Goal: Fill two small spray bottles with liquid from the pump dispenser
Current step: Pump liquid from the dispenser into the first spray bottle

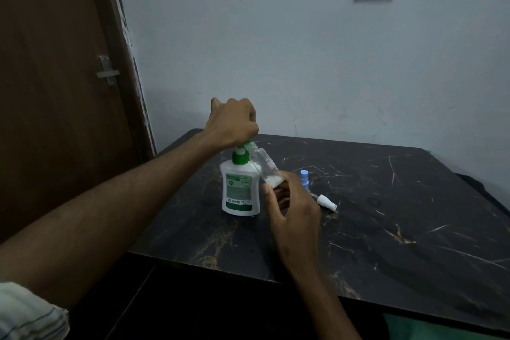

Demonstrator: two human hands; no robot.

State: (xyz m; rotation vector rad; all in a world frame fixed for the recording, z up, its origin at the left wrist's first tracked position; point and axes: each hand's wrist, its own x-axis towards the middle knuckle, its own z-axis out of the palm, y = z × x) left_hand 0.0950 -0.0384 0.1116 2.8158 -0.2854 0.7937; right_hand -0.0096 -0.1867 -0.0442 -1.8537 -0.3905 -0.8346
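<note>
Clear small plastic spray bottle [265,167], frame centre: light, slick; right hand [289,210] pinches its base, tilted under the spout. White green-capped pump dispenser [240,188] on tabletop [386,215]: left hand [234,121] fisted on plunger.

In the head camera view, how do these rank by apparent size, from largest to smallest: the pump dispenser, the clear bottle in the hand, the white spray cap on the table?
1. pump dispenser, clearly the largest.
2. clear bottle, tilted at the dispenser spout, held by the right hand.
3. white spray cap, the smallest.
All three lie at similar distance, so the order seems reliable.
</note>
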